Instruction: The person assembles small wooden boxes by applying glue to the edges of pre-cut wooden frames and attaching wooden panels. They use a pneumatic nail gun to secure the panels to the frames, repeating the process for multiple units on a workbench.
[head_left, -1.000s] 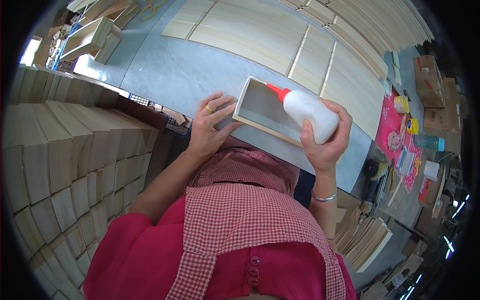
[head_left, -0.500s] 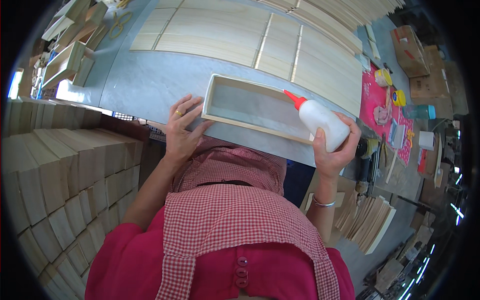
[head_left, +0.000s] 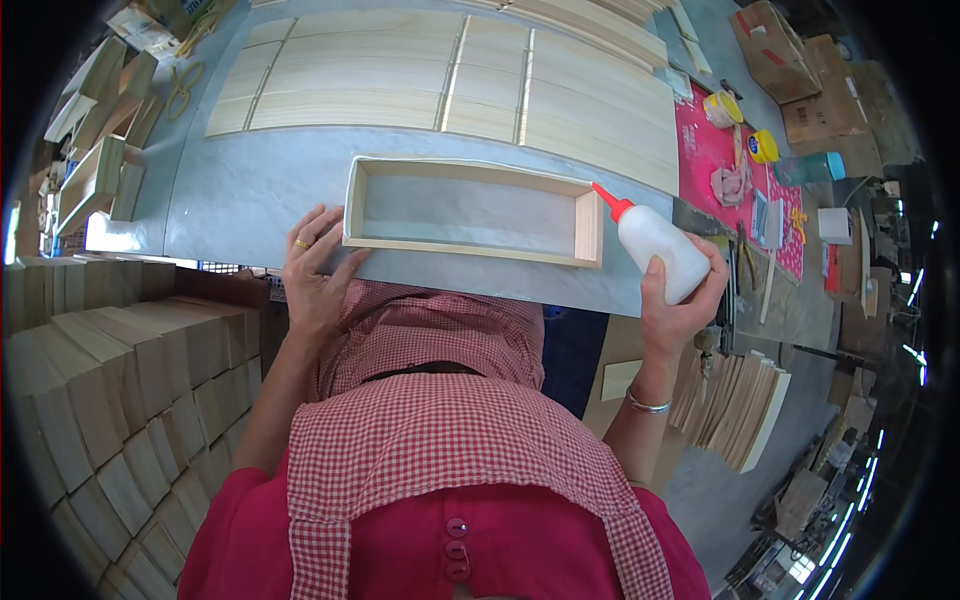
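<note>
A narrow rectangular wooden frame [head_left: 470, 252] lies on the grey tabletop in front of me, its inside showing the table surface. My left hand [head_left: 318, 262], with a ring on one finger, rests at the frame's left end; its fingers are apart and steady the near left corner. My right hand [head_left: 685, 295] is wrapped round a white squeeze bottle of glue [head_left: 662, 252] with a red pointed nozzle [head_left: 611, 204]. The nozzle tip is at the frame's far right corner. A pale bead of glue runs along the far and left top edges.
Flat wooden panels [head_left: 360, 75] lie behind the frame. Assembled boxes [head_left: 92, 185] and yellow-handled scissors [head_left: 182, 92] are at far left. Stacked wooden blocks [head_left: 110, 375] fill the left. At right are a pink cloth [head_left: 700, 150], tubs, a teal-lidded jar [head_left: 810, 168] and cartons [head_left: 775, 55].
The nozzle has travelled rightward along the frame's far edge to its right corner. The view has shifted, so the frame and table appear further left.
</note>
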